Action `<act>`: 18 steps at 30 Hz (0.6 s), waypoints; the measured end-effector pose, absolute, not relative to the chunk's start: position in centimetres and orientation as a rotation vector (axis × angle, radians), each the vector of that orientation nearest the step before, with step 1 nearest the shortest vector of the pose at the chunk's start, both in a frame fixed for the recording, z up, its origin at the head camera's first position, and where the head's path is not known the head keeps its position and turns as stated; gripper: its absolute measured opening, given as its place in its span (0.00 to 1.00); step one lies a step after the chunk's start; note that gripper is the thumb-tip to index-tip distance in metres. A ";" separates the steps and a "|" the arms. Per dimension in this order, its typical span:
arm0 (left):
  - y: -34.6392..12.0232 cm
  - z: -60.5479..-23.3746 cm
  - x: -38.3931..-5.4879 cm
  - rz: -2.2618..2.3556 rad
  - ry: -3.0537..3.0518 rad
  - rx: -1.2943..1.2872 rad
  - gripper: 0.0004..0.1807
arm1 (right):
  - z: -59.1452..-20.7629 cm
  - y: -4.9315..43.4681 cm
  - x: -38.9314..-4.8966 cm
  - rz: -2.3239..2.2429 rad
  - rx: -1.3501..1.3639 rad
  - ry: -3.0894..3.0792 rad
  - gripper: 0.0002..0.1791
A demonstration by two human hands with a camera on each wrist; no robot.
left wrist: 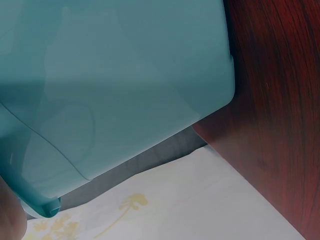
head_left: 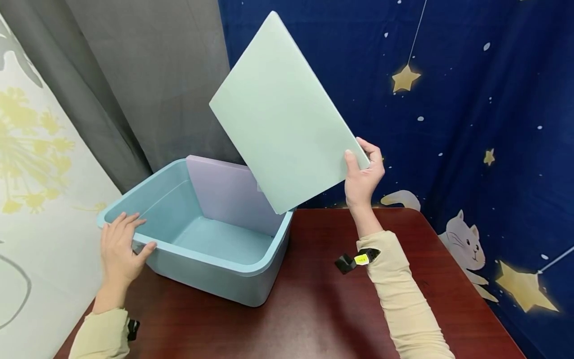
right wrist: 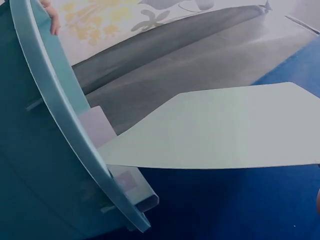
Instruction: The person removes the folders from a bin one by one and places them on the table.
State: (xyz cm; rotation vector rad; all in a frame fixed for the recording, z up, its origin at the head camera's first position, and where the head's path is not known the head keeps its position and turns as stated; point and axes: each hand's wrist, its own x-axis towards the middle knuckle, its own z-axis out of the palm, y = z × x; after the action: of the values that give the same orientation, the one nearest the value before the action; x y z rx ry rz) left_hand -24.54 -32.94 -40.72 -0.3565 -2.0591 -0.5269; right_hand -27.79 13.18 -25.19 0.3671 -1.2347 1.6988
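My right hand [head_left: 364,177] pinches the lower right corner of a pale green rectangular panel [head_left: 287,114], thumb on its near face. The panel is tilted in the air, its lowest corner over the right rim of a light blue plastic bin [head_left: 197,254]. My left hand [head_left: 120,244] rests on the bin's left front corner, fingers extended over the rim and thumb spread along the front. Inside the bin, a lilac panel [head_left: 224,194] stands against the far wall, partly hidden by the green one. In the right wrist view the green panel [right wrist: 215,130] shows at a slant.
The bin stands on a dark red wooden table [head_left: 314,309]. Behind it hang a grey curtain [head_left: 179,75] and a navy cloth [head_left: 453,124] printed with stars and a cat. A white cloth [head_left: 40,249] with yellow flowers hangs at the left.
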 end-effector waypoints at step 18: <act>-32.8 -40.8 -24.4 -0.555 -2.073 -0.328 0.50 | -25.8 17.3 -28.4 1.711 0.286 -1.093 0.14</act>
State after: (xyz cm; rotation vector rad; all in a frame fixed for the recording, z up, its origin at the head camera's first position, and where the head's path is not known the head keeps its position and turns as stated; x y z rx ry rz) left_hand -24.36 -32.83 -40.81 -0.3282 -2.0726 -0.5549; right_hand -28.35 17.29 -25.78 0.2863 -1.0929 1.7106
